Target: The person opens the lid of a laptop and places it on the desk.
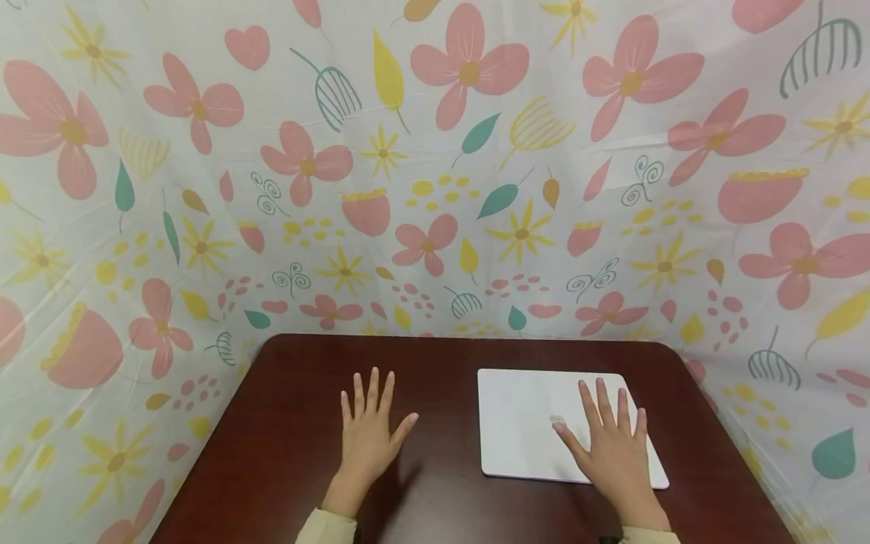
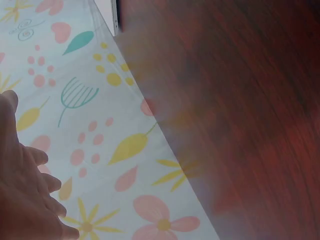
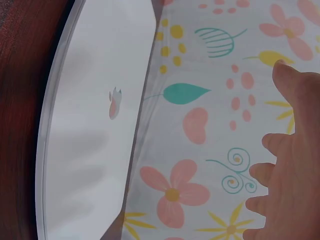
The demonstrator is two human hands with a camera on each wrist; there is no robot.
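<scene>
A pale closed laptop [image 3: 85,120] with a shiny apple logo [image 3: 115,105] lies on the dark reddish tabletop [image 3: 17,130], soft shadows across its lid; to one side the right grip [image 3: 292,160], a bare hand, shows against flower-printed fabric [image 3: 275,117]

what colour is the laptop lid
The laptop lid looks white, with a small, shiny apple-shaped logo; the head view shows its colour best.
</scene>
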